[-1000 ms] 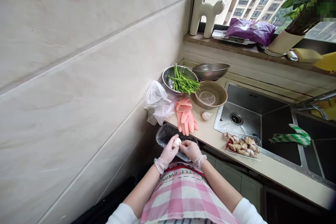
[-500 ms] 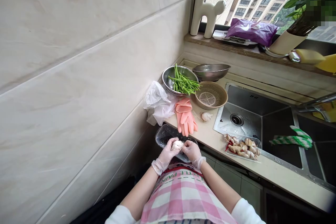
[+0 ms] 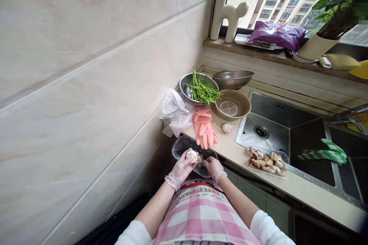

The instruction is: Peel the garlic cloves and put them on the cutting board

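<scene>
My left hand (image 3: 181, 167), in a thin clear glove, is closed around a garlic bulb (image 3: 191, 156) and holds it over a clear plastic tray (image 3: 180, 144) at the counter's near end. Just to the right, my right hand (image 3: 213, 165), also gloved, is pinched shut a little apart from the bulb; what its fingertips hold is too small to make out. Another garlic bulb (image 3: 227, 127) lies loose on the counter beyond a pair of pink rubber gloves (image 3: 204, 126).
A steel bowl of green stalks (image 3: 199, 89), an empty steel bowl (image 3: 232, 78) and a woven basket (image 3: 231, 105) stand at the back. A crumpled plastic bag (image 3: 175, 113) lies by the wall. A tray of ginger and garlic (image 3: 267, 159) sits beside the sink (image 3: 276, 122).
My right hand has drawn away from the garlic bulb to the right and slightly down. My left hand has kept hold of the bulb over the tray.
</scene>
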`<state>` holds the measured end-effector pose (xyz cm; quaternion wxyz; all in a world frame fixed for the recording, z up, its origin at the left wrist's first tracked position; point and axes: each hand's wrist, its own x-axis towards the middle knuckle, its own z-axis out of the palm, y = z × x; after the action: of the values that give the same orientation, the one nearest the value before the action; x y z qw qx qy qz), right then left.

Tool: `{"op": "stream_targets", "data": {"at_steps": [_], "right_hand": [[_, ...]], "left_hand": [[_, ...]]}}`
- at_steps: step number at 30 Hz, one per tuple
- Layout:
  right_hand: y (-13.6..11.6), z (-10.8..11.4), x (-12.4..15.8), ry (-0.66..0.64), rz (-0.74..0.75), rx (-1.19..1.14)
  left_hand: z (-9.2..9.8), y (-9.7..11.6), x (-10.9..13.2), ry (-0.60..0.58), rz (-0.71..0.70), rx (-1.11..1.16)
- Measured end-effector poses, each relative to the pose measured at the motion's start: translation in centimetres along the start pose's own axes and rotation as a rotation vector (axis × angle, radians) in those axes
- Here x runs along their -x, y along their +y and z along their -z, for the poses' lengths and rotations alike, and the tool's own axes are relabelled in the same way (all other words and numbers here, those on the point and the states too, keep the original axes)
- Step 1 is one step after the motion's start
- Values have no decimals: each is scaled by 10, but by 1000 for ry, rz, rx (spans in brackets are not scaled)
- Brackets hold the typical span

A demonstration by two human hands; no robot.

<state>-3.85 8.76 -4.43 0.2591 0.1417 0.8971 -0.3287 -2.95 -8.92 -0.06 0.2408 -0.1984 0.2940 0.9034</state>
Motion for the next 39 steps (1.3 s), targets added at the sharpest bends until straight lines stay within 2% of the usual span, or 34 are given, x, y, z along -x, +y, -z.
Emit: {"op": "stream_targets", "data": {"at_steps": [4, 7, 11, 18, 23, 27, 33, 36, 39], "right_hand": [[-13, 0, 10, 18, 82, -71], [-26, -1, 19, -46, 109, -305], [-34, -1, 26, -171, 0, -685], [-36, 10, 30, -294, -76, -809], [-31, 13, 29, -366, -118, -802], [-27, 10, 27, -365, -125, -729], [-28, 1, 23, -204, -61, -504], [-27, 0, 19, -100, -2, -371], [-24, -2, 13, -31, 47, -247]], "left_hand": [[7, -7, -7, 35, -57, 53], [9, -13, -10, 38, -96, 12], [9, -17, -9, 8, -89, -84], [9, -16, -1, -10, -90, -314], [10, -16, 1, -25, -67, -421], [12, -15, 2, -22, -60, -449], [9, -13, 3, 16, -118, -532], [7, -11, 2, 18, -105, -442], [11, -12, 1, -5, -23, -295]]}}
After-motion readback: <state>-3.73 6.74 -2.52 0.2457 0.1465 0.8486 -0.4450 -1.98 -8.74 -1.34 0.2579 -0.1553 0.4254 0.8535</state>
